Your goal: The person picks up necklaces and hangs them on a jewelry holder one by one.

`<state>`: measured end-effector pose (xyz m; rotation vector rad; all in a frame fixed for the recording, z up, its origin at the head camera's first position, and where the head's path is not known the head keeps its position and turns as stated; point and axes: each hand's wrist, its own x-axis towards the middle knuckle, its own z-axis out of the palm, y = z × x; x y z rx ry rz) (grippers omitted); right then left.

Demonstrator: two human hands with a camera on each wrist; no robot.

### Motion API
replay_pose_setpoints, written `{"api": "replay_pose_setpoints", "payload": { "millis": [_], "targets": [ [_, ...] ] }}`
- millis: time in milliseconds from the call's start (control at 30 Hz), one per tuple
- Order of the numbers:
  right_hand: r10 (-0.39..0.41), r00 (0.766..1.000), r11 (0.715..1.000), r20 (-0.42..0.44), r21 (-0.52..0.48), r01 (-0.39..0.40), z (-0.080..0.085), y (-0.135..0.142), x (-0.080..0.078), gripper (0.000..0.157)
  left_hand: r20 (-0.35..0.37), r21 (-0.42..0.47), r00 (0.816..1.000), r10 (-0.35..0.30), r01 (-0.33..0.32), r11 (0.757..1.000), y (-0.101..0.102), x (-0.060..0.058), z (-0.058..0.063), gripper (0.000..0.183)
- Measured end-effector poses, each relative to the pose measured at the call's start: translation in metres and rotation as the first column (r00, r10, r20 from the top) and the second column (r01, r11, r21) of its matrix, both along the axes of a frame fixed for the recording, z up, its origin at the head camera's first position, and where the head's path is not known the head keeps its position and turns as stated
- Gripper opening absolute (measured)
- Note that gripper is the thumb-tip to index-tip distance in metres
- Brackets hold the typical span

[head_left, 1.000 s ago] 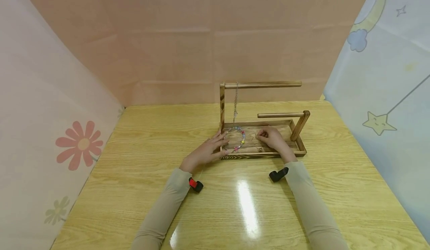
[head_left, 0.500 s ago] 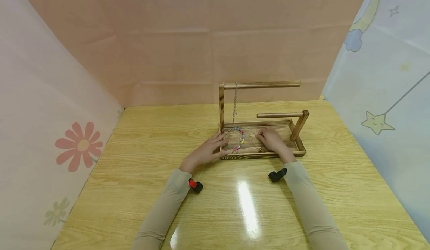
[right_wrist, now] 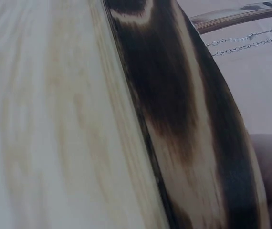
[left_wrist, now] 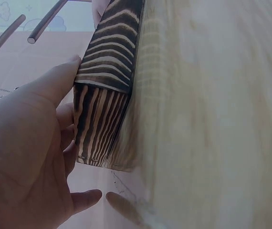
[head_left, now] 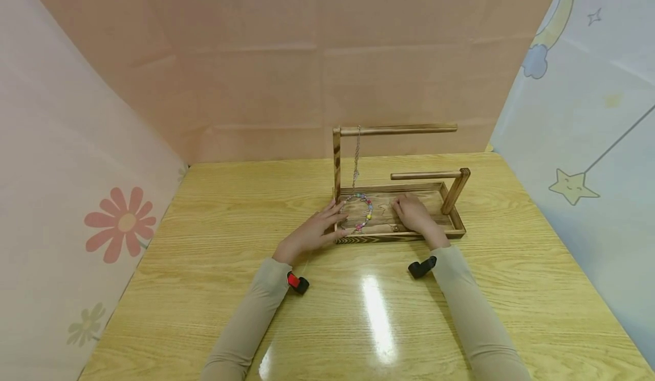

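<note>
A dark-grained wooden jewelry stand (head_left: 399,237) has a tray base and two horizontal bars. My left hand (head_left: 312,230) rests at the tray's left end, fingers spread. In the left wrist view its thumb (left_wrist: 62,78) touches the tray edge and the other fingers lie beside the end wall. Inside the tray at left is a colorful beaded bracelet (head_left: 369,216). My right hand (head_left: 413,213) is low inside the tray, fingers curled, pinching a thin gold-colored chain (head_left: 382,208) on the tray floor; its fingertips are partly hidden.
A silver chain (head_left: 356,156) hangs from the tall upper bar (head_left: 404,129). The shorter lower bar (head_left: 425,175) stands above and behind my right hand. A small dark trinket (head_left: 396,228) lies by the tray's front wall. Wood-grain table (head_left: 230,210) surrounds the stand.
My right hand has shifted slightly within the tray and its fingertips have turned downward. The thin chain's outline on the tray floor has changed a little. My left hand stays put.
</note>
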<state>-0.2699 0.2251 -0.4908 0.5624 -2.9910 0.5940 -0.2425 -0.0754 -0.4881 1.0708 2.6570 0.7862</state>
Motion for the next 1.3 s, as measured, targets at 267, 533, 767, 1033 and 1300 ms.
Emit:
{"api": "replay_pose_setpoints", "payload": {
  "millis": [267, 533, 767, 1033, 1300],
  "targets": [
    [-0.007, 1.000, 1.000, 0.022, -0.024, 0.007, -0.0005, -0.0006, -0.0018, 0.026, 0.001, 0.000, 1.000, -0.004, 0.004, 1.000, 0.0001, -0.0002, 0.0002, 0.055],
    [-0.021, 0.991, 0.982, 0.136, -0.185, 0.046, 0.0023, 0.0015, -0.0038, 0.034, 0.001, 0.010, 1.000, -0.011, 0.011, 1.000, -0.0009, -0.0013, -0.0009, 0.056],
    [-0.028, 0.986, 0.956, 0.164, -0.282, 0.074, 0.0025, 0.0056, -0.0060, 0.033, -0.008, 0.005, 1.000, -0.014, 0.014, 1.000, -0.0006, -0.0024, -0.0021, 0.056],
    [-0.014, 0.983, 0.950, 0.183, -0.305, 0.071, 0.0032, 0.0058, -0.0076, 0.033, -0.005, 0.003, 1.000, -0.003, 0.003, 1.000, -0.0008, -0.0020, -0.0013, 0.056],
    [-0.007, 0.990, 0.936, 0.144, -0.346, 0.057, 0.0029, 0.0058, -0.0079, 0.032, -0.002, 0.007, 1.000, -0.003, 0.003, 1.000, -0.0007, -0.0025, -0.0014, 0.056]
  ]
}}
